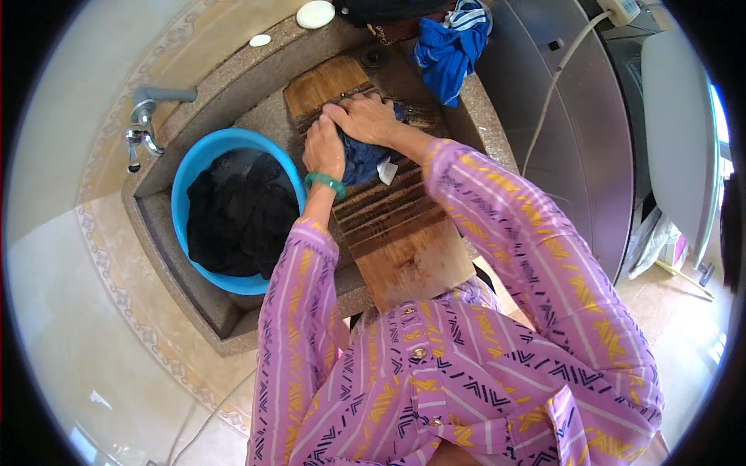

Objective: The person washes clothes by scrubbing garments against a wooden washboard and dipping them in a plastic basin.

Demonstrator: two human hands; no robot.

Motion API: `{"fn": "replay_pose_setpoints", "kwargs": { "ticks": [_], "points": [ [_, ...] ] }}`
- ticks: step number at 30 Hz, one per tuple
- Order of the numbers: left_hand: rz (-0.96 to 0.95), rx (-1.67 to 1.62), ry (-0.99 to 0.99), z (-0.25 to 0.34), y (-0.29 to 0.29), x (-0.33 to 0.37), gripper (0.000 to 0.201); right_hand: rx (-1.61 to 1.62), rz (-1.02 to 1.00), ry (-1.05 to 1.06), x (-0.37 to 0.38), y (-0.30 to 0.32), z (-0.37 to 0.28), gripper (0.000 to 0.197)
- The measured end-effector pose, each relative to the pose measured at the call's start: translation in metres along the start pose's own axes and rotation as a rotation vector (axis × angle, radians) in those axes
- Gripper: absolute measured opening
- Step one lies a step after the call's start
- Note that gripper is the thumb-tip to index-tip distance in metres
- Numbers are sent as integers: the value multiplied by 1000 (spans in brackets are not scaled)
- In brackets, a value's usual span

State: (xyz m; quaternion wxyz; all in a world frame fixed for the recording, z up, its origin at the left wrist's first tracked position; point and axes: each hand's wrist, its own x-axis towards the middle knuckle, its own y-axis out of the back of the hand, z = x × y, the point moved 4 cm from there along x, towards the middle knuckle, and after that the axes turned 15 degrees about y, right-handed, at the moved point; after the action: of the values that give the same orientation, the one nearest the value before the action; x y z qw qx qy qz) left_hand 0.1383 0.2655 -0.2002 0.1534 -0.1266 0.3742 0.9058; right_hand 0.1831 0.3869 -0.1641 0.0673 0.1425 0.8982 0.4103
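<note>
A wet, dark blue garment (360, 160) with a white tag (386, 172) lies bunched on a ridged wooden washboard (412, 268). My left hand (323, 147), with a green bangle at its wrist, grips the garment's left side. Across its upper part my right hand (364, 118) presses down, fingers curled into the cloth and touching the left fingers. Both sets of fingertips are partly hidden. The board leans from the stone sink (225, 311) toward my lap. Left of it stands a light blue basin (180, 194) with soaked black clothes (233, 217).
A metal tap (142, 124) juts from the wall above the basin. On the sink's far ledge lie a white oval bar (315, 14) and a smaller white piece (260, 40). Blue-and-white cloth (451, 54) hangs over the far right rim. A grey metal cabinet (575, 116) stands at the right.
</note>
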Motion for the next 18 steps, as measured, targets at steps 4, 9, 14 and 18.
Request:
{"fn": "replay_pose_setpoints", "kwargs": {
  "ticks": [4, 9, 14, 18],
  "points": [
    [-67, -322, -163, 9, 25, -94, 27, 260, 206, 319, -83, 25, -18, 34],
    [-9, -12, -432, 10, 3, -50, 26, 35, 166, 373, -58, 2, -2, 19],
    [195, 158, -248, 13, -1, 11, 32, -114, -5, -68, -7, -8, 2, 49],
    [-105, -96, -137, -9, 14, -52, 27, 134, -108, 55, -61, -1, 0, 55]
  ]
}}
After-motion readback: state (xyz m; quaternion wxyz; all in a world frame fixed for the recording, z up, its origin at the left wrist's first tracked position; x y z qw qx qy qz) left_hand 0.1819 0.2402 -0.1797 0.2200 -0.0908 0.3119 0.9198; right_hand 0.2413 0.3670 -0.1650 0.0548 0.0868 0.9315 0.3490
